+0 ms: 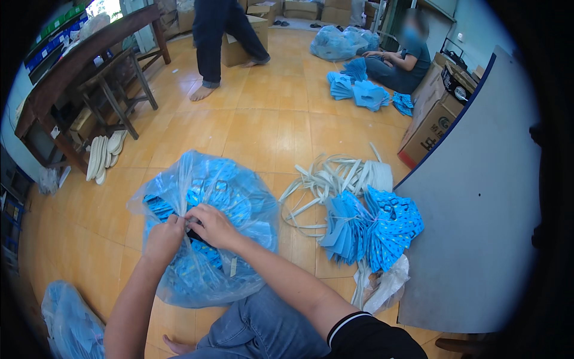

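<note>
Looking down through the head camera, I have both bare hands at the gathered plastic of a large, clear, bluish plastic bag (pixel 200 291), which sits on the floor of yellow-orange wood-look boards (pixel 263 134) just ahead of the crossed legs in blue jeans (pixel 257 326). Flat blue patterned pieces (pixel 218 191) show through its film, packed inside.

The left hand (pixel 165 235) is on the bag's near left part, its fingers curled in and pinching a bunch of the film between thumb and forefinger. The right hand (pixel 206 225) comes across from the right, its fingers bent and its tips close against the left's; I cannot tell whether they pinch the film or only press on it.

To the right of the bag, I see a fanned bundle of plain blue flat pieces (pixel 342 230) touching a second fanned bundle with a small pattern (pixel 394 230). Behind these lies a loose tangle of off-white flat strips (pixel 373 175), and a grey panel with a dark edge (pixel 478 197) stands at the far right. Another bluish plastic bag (pixel 69 323) rests at the lower left.

Farther off, I see a standing person's dark trousers (pixel 209 45) and a seated person (pixel 397 66) beside more blue pieces (pixel 359 90).
</note>
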### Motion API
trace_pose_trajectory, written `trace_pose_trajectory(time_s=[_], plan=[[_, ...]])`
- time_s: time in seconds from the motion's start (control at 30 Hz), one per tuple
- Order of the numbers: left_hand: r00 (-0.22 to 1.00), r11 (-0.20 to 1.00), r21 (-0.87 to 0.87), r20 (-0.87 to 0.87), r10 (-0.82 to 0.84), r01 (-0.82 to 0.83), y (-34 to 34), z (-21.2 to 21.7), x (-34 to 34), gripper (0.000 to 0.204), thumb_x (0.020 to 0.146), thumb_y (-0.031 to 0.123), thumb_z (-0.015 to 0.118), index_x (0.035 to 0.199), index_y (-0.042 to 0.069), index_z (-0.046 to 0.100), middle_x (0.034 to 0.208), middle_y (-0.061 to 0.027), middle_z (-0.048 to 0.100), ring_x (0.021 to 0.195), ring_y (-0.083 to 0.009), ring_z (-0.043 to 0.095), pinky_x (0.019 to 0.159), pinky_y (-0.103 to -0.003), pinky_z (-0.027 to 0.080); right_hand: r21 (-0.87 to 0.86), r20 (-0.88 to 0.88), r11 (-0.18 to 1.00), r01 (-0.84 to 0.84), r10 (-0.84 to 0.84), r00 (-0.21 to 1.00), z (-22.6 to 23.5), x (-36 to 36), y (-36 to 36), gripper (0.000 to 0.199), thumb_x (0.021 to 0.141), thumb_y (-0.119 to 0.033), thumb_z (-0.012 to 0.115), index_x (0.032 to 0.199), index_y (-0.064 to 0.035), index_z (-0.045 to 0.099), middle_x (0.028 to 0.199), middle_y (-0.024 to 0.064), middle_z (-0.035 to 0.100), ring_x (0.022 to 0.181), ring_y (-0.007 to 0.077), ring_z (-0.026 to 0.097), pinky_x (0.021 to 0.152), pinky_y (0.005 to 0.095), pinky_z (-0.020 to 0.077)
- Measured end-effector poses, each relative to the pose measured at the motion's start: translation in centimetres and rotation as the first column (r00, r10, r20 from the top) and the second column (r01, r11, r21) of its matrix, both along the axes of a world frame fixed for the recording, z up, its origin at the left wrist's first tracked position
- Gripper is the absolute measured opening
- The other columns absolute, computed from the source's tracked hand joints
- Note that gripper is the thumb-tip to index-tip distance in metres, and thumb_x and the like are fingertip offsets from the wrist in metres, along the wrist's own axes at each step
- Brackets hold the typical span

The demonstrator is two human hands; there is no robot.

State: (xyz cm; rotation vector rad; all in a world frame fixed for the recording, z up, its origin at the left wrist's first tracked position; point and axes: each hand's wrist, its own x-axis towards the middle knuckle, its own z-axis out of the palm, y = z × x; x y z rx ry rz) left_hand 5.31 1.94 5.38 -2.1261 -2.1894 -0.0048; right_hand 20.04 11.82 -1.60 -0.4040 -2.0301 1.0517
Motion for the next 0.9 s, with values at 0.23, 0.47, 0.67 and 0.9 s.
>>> trace_pose_trajectory(time_s=[0.23,0.47,0.67,0.9], plan=[[1.000,0.998,0.053,-0.002,0.024,-0.024,1.1,0.1,-1.1,0.016,0.086,0.016,0.065,0.094,0.003,0.063,0.090,-0.0171,0.064,0.075,-0.0362,0.068,0.065,-0.047,0.055,-0.013,-0.054,1.000,-0.028,0.028,0.998,0.6,0.2,0.2,0.022,0.090,-0.017,0.066,0.109,-0.0063,0.066,0.099,0.0151,0.062,0.097,0.0361,0.060,0.086,0.0437,0.0480],[0.897,0.964,0.160,0.422,0.129,-0.213,1.2,0.4,-1.5,0.016,0.086,0.014,0.061,0.083,-0.001,0.062,0.085,-0.0240,0.065,0.080,-0.0428,0.064,0.070,-0.050,0.050,-0.122,0.058,0.988,-0.095,0.102,0.993,1.7,0.6,0.2,0.027,0.091,-0.027,0.067,0.112,-0.0097,0.068,0.098,0.0131,0.062,0.096,0.0336,0.061,0.085,0.0414,0.0486],[0.893,0.990,0.023,0.434,0.115,-0.139,1.3,2.6,-0.9,0.019,0.087,0.017,0.061,0.085,-0.002,0.062,0.085,-0.0240,0.064,0.084,-0.0416,0.063,0.073,-0.048,0.049,-0.020,0.035,0.999,-0.047,0.048,0.998,0.7,0.2,0.5,0.029,0.085,-0.029,0.072,0.107,-0.0107,0.066,0.099,0.0128,0.063,0.096,0.0333,0.062,0.083,0.0425,0.0497],[0.919,0.998,0.046,0.391,-0.046,0.030,0.4,3.2,-0.5,0.010,0.085,0.013,0.064,0.085,0.004,0.066,0.094,-0.0174,0.066,0.093,-0.0377,0.066,0.079,-0.047,0.053,-0.018,0.087,0.999,0.033,-0.031,0.996,0.8,-0.1,-0.5,0.016,0.083,-0.011,0.069,0.098,-0.0084,0.065,0.088,0.0116,0.061,0.084,0.0318,0.061,0.074,0.0421,0.0492]])
